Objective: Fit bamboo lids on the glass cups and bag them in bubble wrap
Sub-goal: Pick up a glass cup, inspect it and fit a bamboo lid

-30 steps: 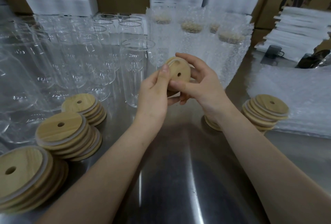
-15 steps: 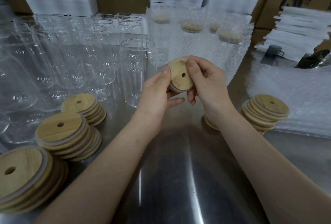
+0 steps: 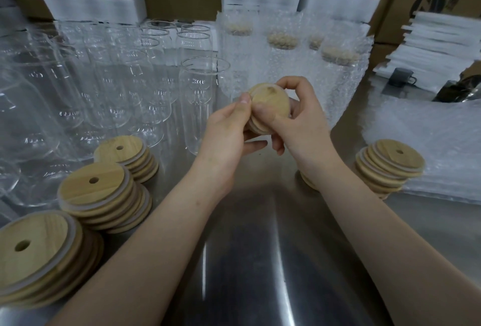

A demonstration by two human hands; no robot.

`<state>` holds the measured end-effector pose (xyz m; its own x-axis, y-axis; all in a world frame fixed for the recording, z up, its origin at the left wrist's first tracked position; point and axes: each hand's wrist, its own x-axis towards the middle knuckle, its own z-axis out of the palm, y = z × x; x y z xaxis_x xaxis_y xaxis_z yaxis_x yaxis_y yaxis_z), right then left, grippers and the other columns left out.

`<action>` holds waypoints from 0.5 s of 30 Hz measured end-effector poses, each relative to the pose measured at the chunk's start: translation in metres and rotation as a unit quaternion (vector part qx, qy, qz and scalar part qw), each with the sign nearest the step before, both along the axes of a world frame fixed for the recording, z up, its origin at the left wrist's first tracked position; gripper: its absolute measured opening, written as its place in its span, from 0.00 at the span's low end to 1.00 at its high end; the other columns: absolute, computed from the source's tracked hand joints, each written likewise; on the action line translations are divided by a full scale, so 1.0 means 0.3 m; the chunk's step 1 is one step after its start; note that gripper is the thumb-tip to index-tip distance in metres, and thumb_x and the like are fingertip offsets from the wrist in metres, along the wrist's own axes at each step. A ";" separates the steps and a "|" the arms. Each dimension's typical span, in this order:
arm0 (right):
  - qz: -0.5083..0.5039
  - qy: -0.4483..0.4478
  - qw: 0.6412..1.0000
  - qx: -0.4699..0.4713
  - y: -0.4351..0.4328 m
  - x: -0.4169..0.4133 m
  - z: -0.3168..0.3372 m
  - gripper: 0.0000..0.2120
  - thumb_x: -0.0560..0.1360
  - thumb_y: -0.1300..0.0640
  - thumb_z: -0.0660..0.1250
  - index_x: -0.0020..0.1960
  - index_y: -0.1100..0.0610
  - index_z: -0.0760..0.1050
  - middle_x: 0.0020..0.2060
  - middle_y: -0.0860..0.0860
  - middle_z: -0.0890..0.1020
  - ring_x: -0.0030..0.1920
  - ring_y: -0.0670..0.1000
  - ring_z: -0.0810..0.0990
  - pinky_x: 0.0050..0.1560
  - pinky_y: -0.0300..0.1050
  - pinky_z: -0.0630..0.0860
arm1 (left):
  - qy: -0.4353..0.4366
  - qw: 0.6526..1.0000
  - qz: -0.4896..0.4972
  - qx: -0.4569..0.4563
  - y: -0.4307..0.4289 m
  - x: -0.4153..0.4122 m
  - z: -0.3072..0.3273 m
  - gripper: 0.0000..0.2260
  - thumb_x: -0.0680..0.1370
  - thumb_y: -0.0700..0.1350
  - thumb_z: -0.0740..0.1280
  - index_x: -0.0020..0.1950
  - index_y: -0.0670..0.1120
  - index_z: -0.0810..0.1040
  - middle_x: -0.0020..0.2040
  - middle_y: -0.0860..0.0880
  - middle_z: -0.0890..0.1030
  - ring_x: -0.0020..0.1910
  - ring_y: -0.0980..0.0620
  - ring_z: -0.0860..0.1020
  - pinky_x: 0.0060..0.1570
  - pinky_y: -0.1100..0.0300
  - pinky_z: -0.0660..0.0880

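Now | your left hand and right hand pinch lid rim, maybe a stack | light, stiff | cup fragile: grip mid-wall.

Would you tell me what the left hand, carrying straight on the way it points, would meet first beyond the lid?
Probably the bubble-wrapped cups standing behind the lid that the left hand pinches, though depth is hard to judge.

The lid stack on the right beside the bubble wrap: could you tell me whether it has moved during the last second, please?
No. The lid stack sits against the same near edge of the bubble wrap sheets, untouched.
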<state>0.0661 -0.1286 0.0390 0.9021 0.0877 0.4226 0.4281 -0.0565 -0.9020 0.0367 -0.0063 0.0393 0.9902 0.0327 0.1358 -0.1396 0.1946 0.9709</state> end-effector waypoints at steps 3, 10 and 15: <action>-0.015 0.005 0.999 0.028 0.005 -0.003 0.006 0.09 0.78 0.51 0.68 0.50 0.52 0.68 0.28 0.49 0.78 0.20 0.48 0.71 0.19 0.39 0.66 | -0.016 1.000 -0.007 0.026 -0.015 -0.013 0.007 0.18 0.85 0.50 0.55 0.49 0.43 0.81 0.37 0.42 0.83 0.38 0.48 0.82 0.52 0.49 0.79; 0.029 0.061 0.989 0.132 0.035 -0.009 0.012 0.12 0.80 0.47 0.62 0.50 0.56 0.69 0.29 0.53 0.80 0.21 0.53 0.74 0.20 0.40 0.69 | -0.214 0.924 0.213 0.235 -0.003 -0.028 0.000 0.10 0.81 0.49 0.62 0.52 0.45 0.80 0.38 0.51 0.79 0.37 0.56 0.77 0.43 0.53 0.75; 0.047 0.147 0.966 0.210 0.022 -0.005 0.021 0.18 0.82 0.47 0.58 0.60 0.62 0.68 0.37 0.56 0.84 0.29 0.56 0.82 0.24 0.41 0.72 | -0.285 0.827 0.409 0.261 0.046 -0.010 0.006 0.21 0.75 0.44 0.70 0.66 0.39 0.72 0.62 0.41 0.71 0.62 0.44 0.71 0.62 0.45 0.70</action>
<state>0.0645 -0.1221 0.0454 0.9848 0.0515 0.1659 0.1359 0.3666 -0.9204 0.0338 0.0074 0.0412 0.4364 0.4495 0.7794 -0.4799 -0.6164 0.6243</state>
